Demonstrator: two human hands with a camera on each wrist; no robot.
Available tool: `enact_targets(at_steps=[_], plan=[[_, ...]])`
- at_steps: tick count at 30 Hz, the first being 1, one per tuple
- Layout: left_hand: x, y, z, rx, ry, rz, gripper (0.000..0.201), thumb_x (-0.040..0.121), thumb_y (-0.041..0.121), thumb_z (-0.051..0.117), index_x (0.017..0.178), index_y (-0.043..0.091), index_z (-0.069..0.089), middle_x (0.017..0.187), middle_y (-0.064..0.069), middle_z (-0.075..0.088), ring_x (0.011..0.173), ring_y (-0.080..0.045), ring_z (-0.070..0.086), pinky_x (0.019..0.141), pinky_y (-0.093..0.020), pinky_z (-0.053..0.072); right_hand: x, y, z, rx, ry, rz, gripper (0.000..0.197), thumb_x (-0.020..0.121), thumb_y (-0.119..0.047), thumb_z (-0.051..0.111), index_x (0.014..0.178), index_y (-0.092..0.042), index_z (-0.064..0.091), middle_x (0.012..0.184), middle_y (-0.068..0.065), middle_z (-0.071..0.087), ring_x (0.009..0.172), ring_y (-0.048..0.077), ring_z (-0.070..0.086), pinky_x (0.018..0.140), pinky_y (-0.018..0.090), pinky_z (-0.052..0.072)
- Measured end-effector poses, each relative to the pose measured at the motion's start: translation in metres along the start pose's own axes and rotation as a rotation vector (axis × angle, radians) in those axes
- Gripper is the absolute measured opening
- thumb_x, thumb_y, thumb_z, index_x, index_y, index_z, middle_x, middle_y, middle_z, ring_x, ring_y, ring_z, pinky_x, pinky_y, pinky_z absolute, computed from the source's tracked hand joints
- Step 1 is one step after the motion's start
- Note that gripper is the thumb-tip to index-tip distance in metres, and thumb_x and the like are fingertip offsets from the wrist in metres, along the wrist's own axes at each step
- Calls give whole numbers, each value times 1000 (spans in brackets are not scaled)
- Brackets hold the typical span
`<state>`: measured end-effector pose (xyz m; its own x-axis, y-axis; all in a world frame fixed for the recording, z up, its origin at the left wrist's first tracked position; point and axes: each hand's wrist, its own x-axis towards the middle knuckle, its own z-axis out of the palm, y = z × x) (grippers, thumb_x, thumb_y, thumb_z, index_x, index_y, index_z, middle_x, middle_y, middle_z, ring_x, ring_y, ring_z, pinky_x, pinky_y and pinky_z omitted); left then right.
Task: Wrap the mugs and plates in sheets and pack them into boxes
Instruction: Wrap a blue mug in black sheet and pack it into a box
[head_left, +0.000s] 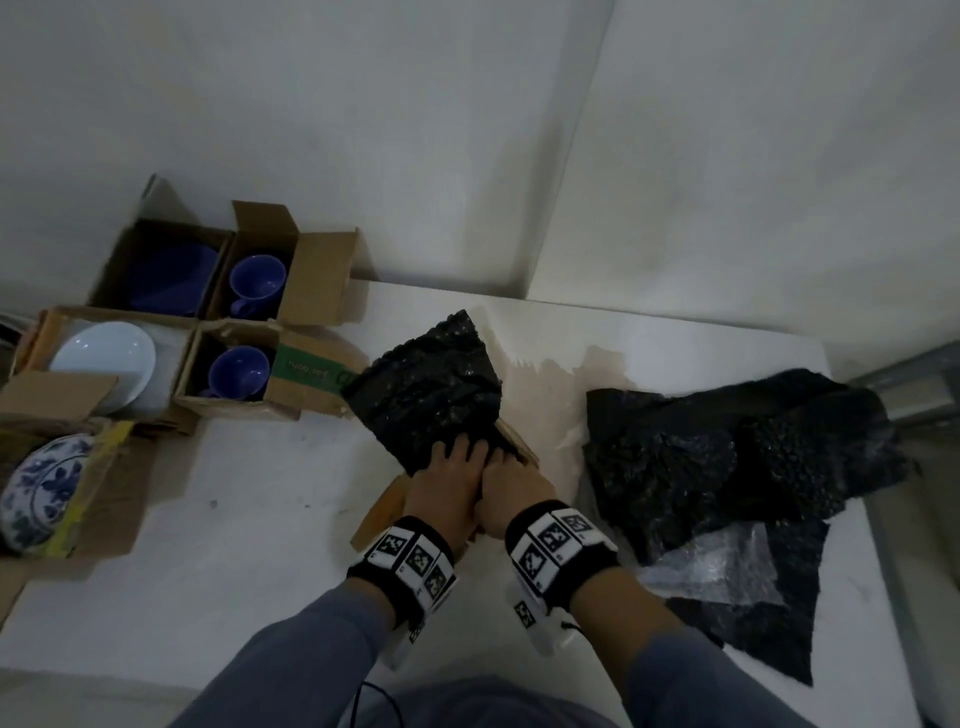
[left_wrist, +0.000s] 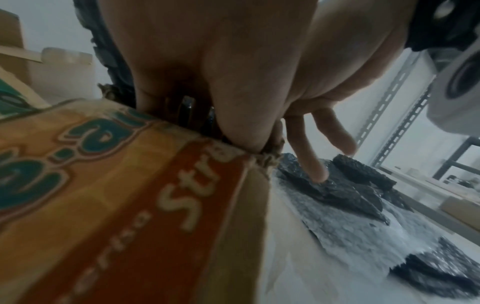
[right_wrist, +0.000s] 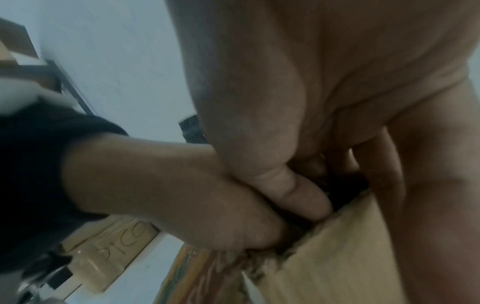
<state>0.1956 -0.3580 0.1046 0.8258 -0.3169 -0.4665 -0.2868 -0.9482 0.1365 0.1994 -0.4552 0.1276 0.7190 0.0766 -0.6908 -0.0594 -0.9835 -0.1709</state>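
Now both hands (head_left: 475, 480) grip black sheet (head_left: 426, 387) at box (left_wrist: 103, 195) rim.

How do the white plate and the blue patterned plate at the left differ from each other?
The white plate is plain, while the blue patterned plate carries a dark blue floral design on white. The white plate lies farther from the person; the patterned one is nearer, at the picture's left edge. Both sit unwrapped in open cardboard boxes.

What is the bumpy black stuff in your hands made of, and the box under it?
The black sheet looks like plastic bubble wrap: shiny, with rows of small bumps catching light. The box beneath the left hand and right hand looks like printed cardboard, matte, with a frayed, fibrous torn edge. What is wrapped inside is hidden.
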Motion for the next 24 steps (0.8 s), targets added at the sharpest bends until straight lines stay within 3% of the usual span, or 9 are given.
enact_targets(at_steps=[2, 5, 11, 15, 19, 22, 24], plan=[[2, -2, 4, -1, 4, 9, 67, 97, 34, 48, 152, 23, 11, 155, -7, 20, 137, -35, 28, 85, -41, 55, 3, -1, 1, 38, -12, 43, 65, 94, -22, 47, 149, -3, 18, 148, 16, 29, 131, 32, 39, 105, 39, 41], [2, -3, 7, 4, -12, 11, 72, 97, 35, 49, 154, 22, 7, 157, -7, 15, 140, -34, 25, 83, -40, 52, 4, -3, 0, 53, -20, 61, 66, 93, -22, 49, 149, -6, 18, 146, 16, 29, 129, 32, 41, 101, 39, 44], [1, -6, 7, -34, -5, -23, 68, 92, 32, 58, 147, 21, 18, 152, -7, 22, 139, -32, 29, 85, -41, 52, -1, -6, -8, -76, 131, 35, 36, 92, -20, 52, 126, -9, 49, 126, 11, 53, 112, 28, 56, 85, 35, 48], [2, -7, 7, -47, 10, -4, 63, 91, 27, 59, 143, 20, 24, 151, -7, 24, 135, -30, 34, 86, -39, 52, -1, -8, -10, -80, 80, 38, 36, 90, -22, 55, 125, -10, 53, 123, 11, 58, 108, 26, 59, 85, 34, 50], [4, -12, 7, -73, -1, 11, 64, 90, 26, 60, 144, 19, 27, 150, -7, 27, 132, -28, 40, 90, -39, 53, -3, -9, -23, -67, 48, 8, 25, 89, -24, 57, 110, -12, 62, 109, 9, 65, 98, 26, 63, 76, 33, 50], [8, -21, 8, -53, 20, 94, 54, 90, 24, 59, 140, 19, 39, 144, -8, 37, 123, -27, 49, 92, -39, 52, -9, -13, -21, -94, 23, 7, 23, 88, -29, 59, 105, -13, 63, 101, 8, 66, 90, 26, 64, 68, 32, 49], [7, -25, 6, -70, 24, 172, 41, 91, 18, 56, 131, 18, 52, 141, -8, 40, 118, -28, 53, 89, -39, 53, -16, -18, -14, -74, -10, 8, 24, 89, -30, 57, 103, -11, 64, 101, 9, 66, 89, 27, 64, 70, 33, 49]])
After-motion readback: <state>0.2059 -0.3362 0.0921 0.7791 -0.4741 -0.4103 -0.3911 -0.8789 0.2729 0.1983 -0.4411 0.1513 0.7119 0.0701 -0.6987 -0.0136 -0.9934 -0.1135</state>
